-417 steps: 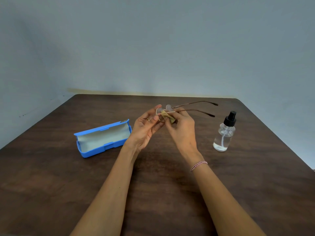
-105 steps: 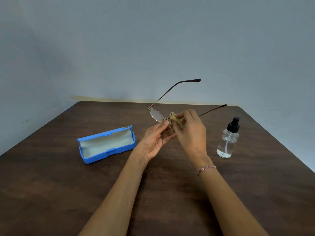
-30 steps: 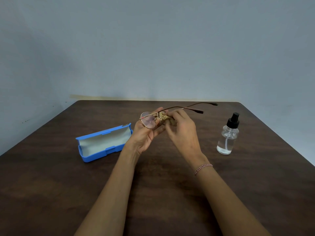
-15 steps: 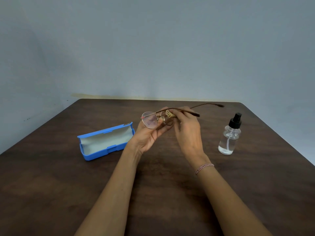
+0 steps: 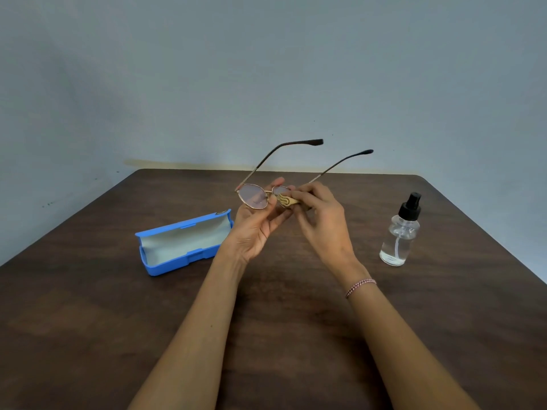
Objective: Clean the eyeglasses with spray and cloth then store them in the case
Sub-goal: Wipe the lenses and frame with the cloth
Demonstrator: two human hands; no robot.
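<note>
Thin gold-rimmed eyeglasses (image 5: 254, 197) are held above the table's middle, both temples open and pointing up and away. My left hand (image 5: 257, 226) grips the frame near the bridge, fingers behind the lenses. My right hand (image 5: 322, 220) pinches a small folded tan cloth (image 5: 287, 200) against the right lens. The open blue case (image 5: 182, 242) with a pale lining lies on the table to the left. A clear spray bottle (image 5: 400, 235) with a black pump top stands upright to the right.
A dark brown wooden table (image 5: 88, 321) fills the lower view, with a grey wall behind it. The table's right edge runs diagonally past the bottle. A beaded bracelet (image 5: 359, 287) is on my right wrist.
The glasses have tilted so the temples now point upward instead of lying level. Both hands stay on them, the cloth still at the right lens.
</note>
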